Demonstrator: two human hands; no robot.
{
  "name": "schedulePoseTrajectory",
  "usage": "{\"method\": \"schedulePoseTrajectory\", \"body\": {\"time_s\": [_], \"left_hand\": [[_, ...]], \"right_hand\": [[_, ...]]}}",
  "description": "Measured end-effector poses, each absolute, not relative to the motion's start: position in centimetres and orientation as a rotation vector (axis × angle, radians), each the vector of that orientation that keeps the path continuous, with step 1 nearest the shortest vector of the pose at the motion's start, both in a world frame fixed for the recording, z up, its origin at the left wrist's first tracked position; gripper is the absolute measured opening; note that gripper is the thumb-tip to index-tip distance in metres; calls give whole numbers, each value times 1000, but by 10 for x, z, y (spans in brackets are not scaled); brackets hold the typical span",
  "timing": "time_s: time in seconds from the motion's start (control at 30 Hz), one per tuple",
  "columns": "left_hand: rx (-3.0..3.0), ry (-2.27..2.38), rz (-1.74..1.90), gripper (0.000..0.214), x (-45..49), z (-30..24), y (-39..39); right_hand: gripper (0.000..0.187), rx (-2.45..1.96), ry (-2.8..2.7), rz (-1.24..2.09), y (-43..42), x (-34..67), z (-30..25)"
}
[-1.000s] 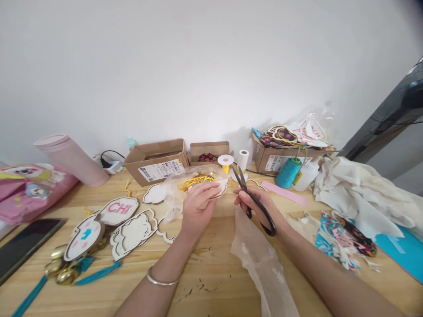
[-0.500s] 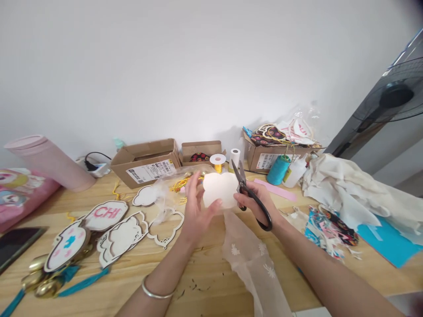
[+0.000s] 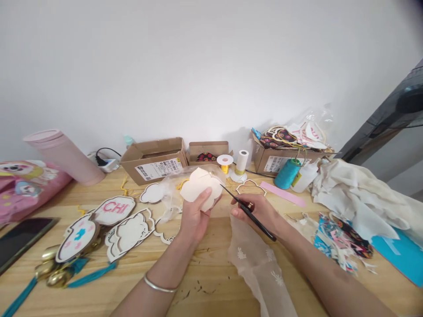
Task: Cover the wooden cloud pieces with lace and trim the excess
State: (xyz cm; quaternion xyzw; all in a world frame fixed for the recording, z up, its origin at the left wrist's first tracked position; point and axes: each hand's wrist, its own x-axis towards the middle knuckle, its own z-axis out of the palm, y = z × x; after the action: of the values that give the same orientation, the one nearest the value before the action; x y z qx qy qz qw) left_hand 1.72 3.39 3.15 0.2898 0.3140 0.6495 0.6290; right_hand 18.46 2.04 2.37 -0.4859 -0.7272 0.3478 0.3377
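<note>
The cream cloud-shaped cut-out [image 3: 201,188] sat in the left hand [image 3: 194,215], above the middle of the wooden surface [image 3: 211,281], clamped between the thumb and the fingers. The thumb pressed on its front, and its upper lobes stood clear above the hand. The right hand [image 3: 254,211] held black-handled scissors [image 3: 249,213], their blades together, with the tip just at the cut-out's right edge. The right fingers [image 3: 239,208] were closed around the scissors.

Sheer embroidered fabric [image 3: 257,264] lay on the surface below the right hand, running off the near edge. Behind the cut-out was a clear plastic bag [image 3: 175,193] holding yellow cord. A wooden cloud outline [image 3: 250,187] and a pink strip [image 3: 282,193] lay just beyond the scissors. Left of the hands lay a "CHI" plaque [image 3: 114,208] among other wooden cloud pieces. Cardboard boxes [image 3: 152,158] stood along the far edge, and a teal thread cone [image 3: 287,174] lay by the far right box. A silver bangle [image 3: 160,285] circled the left wrist.
</note>
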Motion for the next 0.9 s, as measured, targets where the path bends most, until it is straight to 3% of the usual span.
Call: {"method": "schedulePoseTrajectory", "body": {"time_s": [0.63,0.9], "left_hand": [[555,772,1444,40,16,28,35],[511,784,1465,41,15,30,37]], "right_hand": [[44,-1262,-1803,1208,17,183,37],[41,-1265,-1855,1171,21,186,32]]}}
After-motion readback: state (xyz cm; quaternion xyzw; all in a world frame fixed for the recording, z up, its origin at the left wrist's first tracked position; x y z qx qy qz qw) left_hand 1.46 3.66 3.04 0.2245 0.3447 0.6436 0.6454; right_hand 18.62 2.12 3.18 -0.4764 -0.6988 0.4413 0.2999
